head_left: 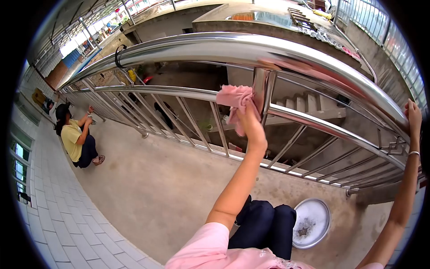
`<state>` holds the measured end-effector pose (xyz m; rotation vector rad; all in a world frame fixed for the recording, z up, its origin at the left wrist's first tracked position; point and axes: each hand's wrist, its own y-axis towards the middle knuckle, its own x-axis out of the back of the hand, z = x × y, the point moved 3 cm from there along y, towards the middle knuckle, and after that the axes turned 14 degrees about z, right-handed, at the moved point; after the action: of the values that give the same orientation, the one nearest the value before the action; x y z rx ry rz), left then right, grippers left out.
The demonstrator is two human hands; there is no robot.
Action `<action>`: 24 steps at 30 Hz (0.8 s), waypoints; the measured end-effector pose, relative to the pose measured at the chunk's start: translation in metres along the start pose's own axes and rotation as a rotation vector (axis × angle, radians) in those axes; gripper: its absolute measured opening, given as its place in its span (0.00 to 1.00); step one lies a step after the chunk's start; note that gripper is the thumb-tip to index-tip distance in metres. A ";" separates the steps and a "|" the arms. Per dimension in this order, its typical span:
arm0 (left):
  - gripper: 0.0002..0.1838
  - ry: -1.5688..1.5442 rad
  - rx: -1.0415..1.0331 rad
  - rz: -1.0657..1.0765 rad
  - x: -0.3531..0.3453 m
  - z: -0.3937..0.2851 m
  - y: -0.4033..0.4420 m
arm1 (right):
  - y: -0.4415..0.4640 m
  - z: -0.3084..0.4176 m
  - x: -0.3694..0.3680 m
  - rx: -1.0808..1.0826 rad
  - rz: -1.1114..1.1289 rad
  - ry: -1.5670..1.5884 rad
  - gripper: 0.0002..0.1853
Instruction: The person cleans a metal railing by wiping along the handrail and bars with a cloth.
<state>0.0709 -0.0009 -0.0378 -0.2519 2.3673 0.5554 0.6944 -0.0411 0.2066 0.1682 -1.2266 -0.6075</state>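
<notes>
Apparently midway, the left hand grips the pink cloth against the metal post at one o'clock, while the right hand meets the handrail at three o'clock, grip unclear, and which metal is done or left cannot be told

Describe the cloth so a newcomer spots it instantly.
Find the shiny metal railing crossing the view, then its thick upright post near the middle. Against that post, in the left hand, is the cloth: crumpled, matte and pink, unlike the polished metal around it.
</notes>
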 end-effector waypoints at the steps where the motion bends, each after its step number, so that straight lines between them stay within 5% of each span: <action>1: 0.21 -0.015 -0.002 0.101 0.002 -0.005 0.002 | -0.008 0.013 0.001 -0.030 -0.002 -0.032 0.24; 4: 0.19 0.165 0.005 0.243 0.011 -0.018 -0.010 | -0.013 0.024 0.000 -0.023 0.015 -0.043 0.24; 7: 0.24 0.698 -0.041 0.291 0.012 -0.033 -0.043 | -0.009 0.018 -0.001 0.001 0.060 0.008 0.24; 12: 0.28 0.448 -0.416 0.570 -0.031 -0.082 -0.071 | -0.002 0.002 -0.006 0.036 0.034 0.053 0.23; 14: 0.29 0.776 -0.522 0.659 -0.059 -0.124 -0.060 | 0.033 -0.049 -0.012 0.008 0.212 0.148 0.19; 16: 0.23 1.258 -0.741 0.743 -0.088 -0.144 -0.042 | -0.033 0.048 0.003 -0.037 0.067 -0.095 0.20; 17: 0.19 1.270 -0.765 0.696 -0.097 -0.138 -0.026 | -0.070 0.107 0.013 -0.072 -0.004 -0.211 0.21; 20: 0.15 1.319 -0.957 0.545 -0.106 -0.111 0.016 | -0.073 0.116 0.010 -0.062 0.014 -0.125 0.20; 24: 0.19 1.222 -0.960 0.408 -0.139 -0.137 0.041 | -0.073 0.123 0.015 -0.045 0.001 -0.198 0.20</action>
<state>0.0819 -0.0225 0.1605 -0.6716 3.0428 2.2425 0.5593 -0.0854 0.2301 0.0705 -1.4021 -0.6619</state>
